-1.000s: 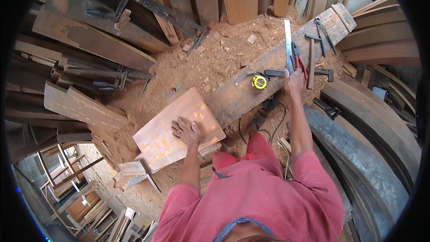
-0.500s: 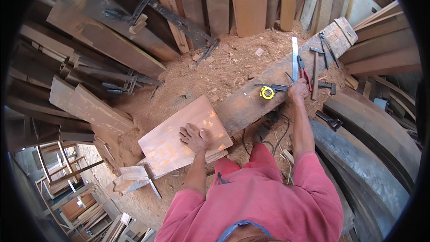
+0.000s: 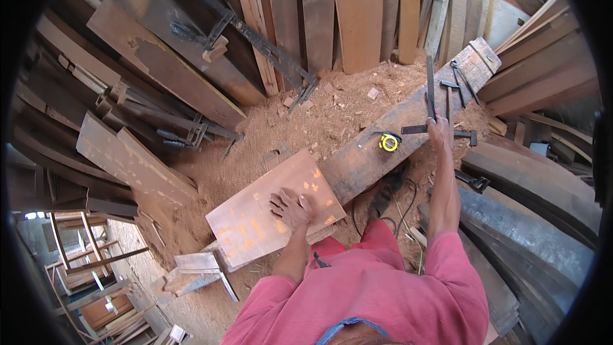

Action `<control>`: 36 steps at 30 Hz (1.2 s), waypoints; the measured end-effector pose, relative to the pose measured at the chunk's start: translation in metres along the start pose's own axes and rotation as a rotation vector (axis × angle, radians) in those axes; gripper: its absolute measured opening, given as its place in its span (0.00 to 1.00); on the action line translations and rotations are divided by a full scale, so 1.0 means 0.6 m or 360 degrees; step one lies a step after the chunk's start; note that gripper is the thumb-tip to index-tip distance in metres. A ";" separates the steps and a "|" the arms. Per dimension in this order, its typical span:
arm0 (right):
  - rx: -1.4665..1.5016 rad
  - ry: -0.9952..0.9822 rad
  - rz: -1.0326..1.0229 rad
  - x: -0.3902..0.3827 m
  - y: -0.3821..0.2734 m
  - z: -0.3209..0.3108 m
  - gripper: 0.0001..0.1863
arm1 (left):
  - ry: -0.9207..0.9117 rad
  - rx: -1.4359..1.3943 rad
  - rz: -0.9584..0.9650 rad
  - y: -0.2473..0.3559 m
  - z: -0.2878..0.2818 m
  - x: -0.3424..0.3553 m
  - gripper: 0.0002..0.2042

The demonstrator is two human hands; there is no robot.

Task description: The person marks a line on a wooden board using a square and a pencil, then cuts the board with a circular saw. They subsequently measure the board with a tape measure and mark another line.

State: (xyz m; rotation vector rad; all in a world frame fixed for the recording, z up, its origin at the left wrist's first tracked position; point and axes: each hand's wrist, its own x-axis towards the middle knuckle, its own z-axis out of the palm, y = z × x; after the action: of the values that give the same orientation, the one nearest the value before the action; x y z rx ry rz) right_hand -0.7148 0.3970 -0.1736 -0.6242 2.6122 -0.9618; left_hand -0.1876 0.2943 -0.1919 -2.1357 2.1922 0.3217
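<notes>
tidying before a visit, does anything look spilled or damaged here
Shavings lie all around the long board, as if spilled, though that may be normal here. The panel under the left hand has scattered orange patches; its face looks blotchy, but I can't tell whether that's damage.

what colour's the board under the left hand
The board is pinkish brown with yellow-orange patches; see the head view.

Rect. wd board point(image 3: 255, 214), orange-patched, flat; long dk strip point(image 3: 430, 83), straight.

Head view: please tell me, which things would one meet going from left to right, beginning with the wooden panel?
Wooden panel, yellow tape measure, right hand, black pincers.
</notes>
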 end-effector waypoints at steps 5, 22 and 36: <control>-0.0001 0.0340 -0.0530 -0.135 -0.051 -0.027 0.17 | -0.0053 -0.0011 0.0028 0.019 -0.009 -0.004 0.44; 0.0274 -0.0648 -0.0033 -0.661 -0.255 0.139 0.19 | -0.1861 -0.0764 0.1575 -0.090 -0.142 0.064 0.30; 0.0520 -0.0227 -0.0098 -0.691 -0.247 0.101 0.17 | -0.2057 -0.1110 0.1235 -0.055 -0.200 -0.012 0.10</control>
State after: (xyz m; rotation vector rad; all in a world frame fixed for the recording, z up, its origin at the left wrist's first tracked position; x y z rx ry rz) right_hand -0.2879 0.4652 -0.0708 -0.6628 2.2555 -1.2776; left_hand -0.1423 0.2778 -0.0771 -0.4870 1.8899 1.9806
